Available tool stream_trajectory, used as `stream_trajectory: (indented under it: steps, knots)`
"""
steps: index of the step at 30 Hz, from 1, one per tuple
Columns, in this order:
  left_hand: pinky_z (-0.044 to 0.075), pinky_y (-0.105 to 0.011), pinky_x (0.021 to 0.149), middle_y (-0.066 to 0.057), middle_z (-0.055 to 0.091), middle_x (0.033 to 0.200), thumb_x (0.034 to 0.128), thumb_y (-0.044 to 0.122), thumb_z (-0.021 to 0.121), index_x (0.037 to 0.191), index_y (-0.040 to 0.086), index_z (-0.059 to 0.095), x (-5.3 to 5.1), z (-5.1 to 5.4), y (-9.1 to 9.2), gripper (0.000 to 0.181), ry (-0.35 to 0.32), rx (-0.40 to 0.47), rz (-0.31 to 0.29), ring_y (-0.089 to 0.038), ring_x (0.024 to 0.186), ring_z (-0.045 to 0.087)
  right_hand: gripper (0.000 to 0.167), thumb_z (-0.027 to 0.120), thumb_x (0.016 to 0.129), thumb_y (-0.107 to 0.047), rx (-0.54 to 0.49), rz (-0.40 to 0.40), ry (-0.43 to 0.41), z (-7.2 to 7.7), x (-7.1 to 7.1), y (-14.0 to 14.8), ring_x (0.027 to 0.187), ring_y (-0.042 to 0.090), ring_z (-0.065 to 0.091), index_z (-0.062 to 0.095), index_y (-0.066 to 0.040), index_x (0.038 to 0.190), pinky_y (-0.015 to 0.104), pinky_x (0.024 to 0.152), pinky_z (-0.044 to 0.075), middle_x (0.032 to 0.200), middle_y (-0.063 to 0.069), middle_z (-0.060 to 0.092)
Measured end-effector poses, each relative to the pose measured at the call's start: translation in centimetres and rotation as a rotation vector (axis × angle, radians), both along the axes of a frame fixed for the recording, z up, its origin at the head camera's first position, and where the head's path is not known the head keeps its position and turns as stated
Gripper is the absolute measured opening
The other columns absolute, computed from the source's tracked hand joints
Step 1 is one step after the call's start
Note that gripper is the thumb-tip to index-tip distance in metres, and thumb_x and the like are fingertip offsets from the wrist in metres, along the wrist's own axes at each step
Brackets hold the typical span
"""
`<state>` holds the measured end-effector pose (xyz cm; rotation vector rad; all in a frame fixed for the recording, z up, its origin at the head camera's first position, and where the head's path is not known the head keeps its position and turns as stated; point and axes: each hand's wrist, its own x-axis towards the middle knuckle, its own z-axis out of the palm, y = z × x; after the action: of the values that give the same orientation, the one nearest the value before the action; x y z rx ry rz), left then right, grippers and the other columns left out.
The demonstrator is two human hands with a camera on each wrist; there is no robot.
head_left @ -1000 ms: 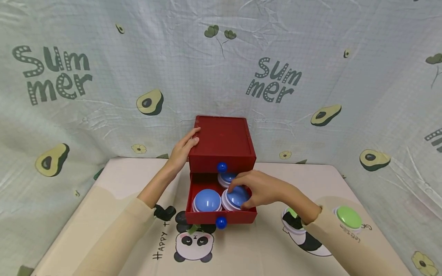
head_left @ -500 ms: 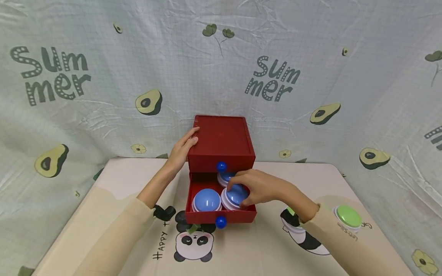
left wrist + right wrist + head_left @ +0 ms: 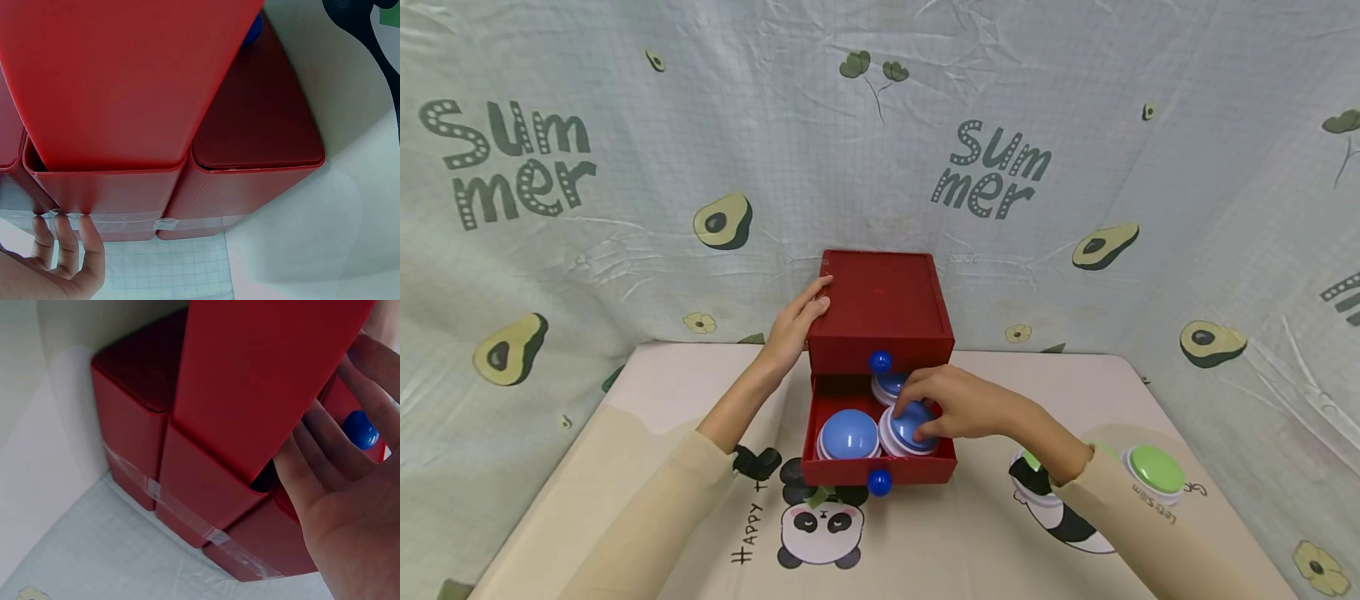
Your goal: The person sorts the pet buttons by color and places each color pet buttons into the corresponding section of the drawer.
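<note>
In the head view, a red drawer cabinet [image 3: 883,296] stands at the back of the table with its lower drawer [image 3: 917,472] pulled out. Three blue-domed push buttons with white bases lie in it: one front left [image 3: 850,435], one farther back [image 3: 891,383], partly hidden, and one front right [image 3: 907,428]. My right hand [image 3: 966,404] holds the front right one, index finger on its left side and thumb on the dome. My left hand [image 3: 790,337] rests against the cabinet's left side. In the left wrist view, fingertips [image 3: 90,222] touch its taped red wall.
Green push buttons [image 3: 1156,468] lie on the table to the right, one [image 3: 1036,492] partly behind my right forearm. Blue knobs sit on the upper drawer [image 3: 881,362] and lower drawer. A printed cloth [image 3: 880,167] hangs right behind the cabinet.
My right thumb has slid from the front right button's right edge inward onto its dome. That button has shifted slightly left. The left hand stays in place.
</note>
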<state>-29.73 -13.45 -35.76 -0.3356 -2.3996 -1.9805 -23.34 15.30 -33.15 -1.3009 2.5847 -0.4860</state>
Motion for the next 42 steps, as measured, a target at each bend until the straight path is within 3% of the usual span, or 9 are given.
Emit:
stream_trajectory:
  steps: [11, 15, 23, 28, 36, 42]
  knots:
    - [0.051, -0.047, 0.101, -0.007, 0.036, 0.166, 0.1072, 0.044, 0.043, 0.161, 0.037, 0.036, -0.1, 0.0, 0.0, 0.054, 0.0, 0.014, -0.001, -0.034, 0.137, 0.05, 0.034, 0.084, 0.086, -0.021, -0.019, -0.033, 0.005, 0.0, 0.2, 0.3, 0.119, 0.022, 0.062, 0.076, -0.02, 0.119, 0.039, 0.092, 0.061, 0.125, 0.002, 0.07]
    - [0.05, -0.049, 0.103, -0.006, 0.035, 0.166, 0.1071, 0.045, 0.044, 0.16, 0.038, 0.037, -0.1, 0.0, 0.1, 0.054, -0.001, 0.013, 0.001, -0.034, 0.138, 0.05, 0.03, 0.082, 0.088, -0.021, -0.06, -0.041, 0.036, 0.2, 0.5, 0.6, 0.117, 0.023, 0.064, 0.076, -0.019, 0.118, 0.035, 0.089, 0.061, 0.124, 0.002, 0.07]
    - [0.048, -0.054, 0.106, -0.006, 0.033, 0.167, 0.107, 0.046, 0.043, 0.16, 0.038, 0.036, -0.1, 0.0, -0.1, 0.054, 0.007, 0.004, 0.004, -0.034, 0.14, 0.047, 0.023, 0.076, 0.093, -0.02, -0.183, -0.044, 0.06, 0.9, 2.0, 1.3, 0.101, 0.021, 0.068, 0.076, -0.016, 0.116, 0.027, 0.079, 0.059, 0.115, 0.0, 0.073]
    - [0.048, -0.054, 0.107, -0.005, 0.034, 0.167, 0.1066, 0.046, 0.044, 0.16, 0.039, 0.037, 0.0, 0.0, 0.0, 0.054, -0.001, 0.014, 0.001, -0.034, 0.14, 0.048, 0.018, 0.076, 0.094, -0.018, -0.283, -0.048, 0.053, 0.7, 3.7, 1.7, 0.095, 0.013, 0.068, 0.076, -0.015, 0.112, 0.022, 0.072, 0.057, 0.108, -0.002, 0.075]
    - [0.045, -0.056, 0.11, -0.006, 0.031, 0.168, 0.1067, 0.046, 0.044, 0.16, 0.038, 0.036, 0.0, 0.1, -0.1, 0.055, 0.001, 0.001, 0.007, -0.035, 0.143, 0.044, 0.015, 0.072, 0.098, -0.024, -0.402, -0.036, -0.104, -0.5, 6.8, 1.7, 0.085, 0.0, 0.064, 0.077, -0.014, 0.108, 0.024, 0.07, 0.059, 0.098, -0.008, 0.076]
    - [0.045, -0.056, 0.11, -0.006, 0.032, 0.168, 0.1065, 0.046, 0.044, 0.16, 0.039, 0.037, 0.0, 0.1, 0.0, 0.055, 0.0, 0.004, 0.004, -0.035, 0.142, 0.044, 0.014, 0.069, 0.1, -0.029, -0.434, -0.115, -0.333, -2.8, 8.4, 1.2, 0.074, 0.005, 0.067, 0.076, -0.018, 0.105, 0.028, 0.062, 0.059, 0.087, -0.006, 0.074]
